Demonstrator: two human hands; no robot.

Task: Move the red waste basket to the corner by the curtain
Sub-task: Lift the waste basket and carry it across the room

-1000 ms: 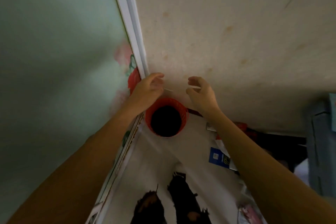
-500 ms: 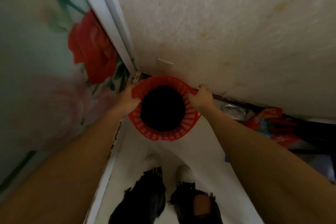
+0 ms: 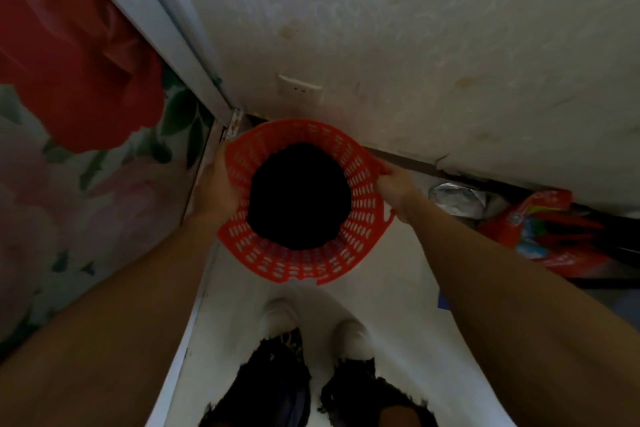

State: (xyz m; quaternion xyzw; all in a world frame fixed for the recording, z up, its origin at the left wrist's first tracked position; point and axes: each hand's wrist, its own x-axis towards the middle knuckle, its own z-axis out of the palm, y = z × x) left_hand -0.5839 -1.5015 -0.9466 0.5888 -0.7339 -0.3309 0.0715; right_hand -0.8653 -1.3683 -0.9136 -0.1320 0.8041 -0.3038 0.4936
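The red waste basket (image 3: 360, 198), round with a slotted wall and a dark inside, is seen from straight above in the middle of the head view. My left hand (image 3: 216, 191) grips its left rim and my right hand (image 3: 394, 189) grips its right rim. It sits in the corner where the white door frame (image 3: 162, 21) meets the stained wall (image 3: 415, 28). The flowered curtain (image 3: 79, 107), with a big red rose, hangs just left of it. I cannot tell whether the basket's base touches the floor.
A white wall socket (image 3: 299, 88) sits just above the basket. To the right along the wall lie a silver wrapper (image 3: 457, 199) and a red printed bag (image 3: 547, 236). My white shoes (image 3: 351, 338) stand on the pale floor (image 3: 398, 288) below the basket.
A second ago both hands hovered apart above the basket. They then took hold of its rim, and the view has since closed in on the basket and the corner.
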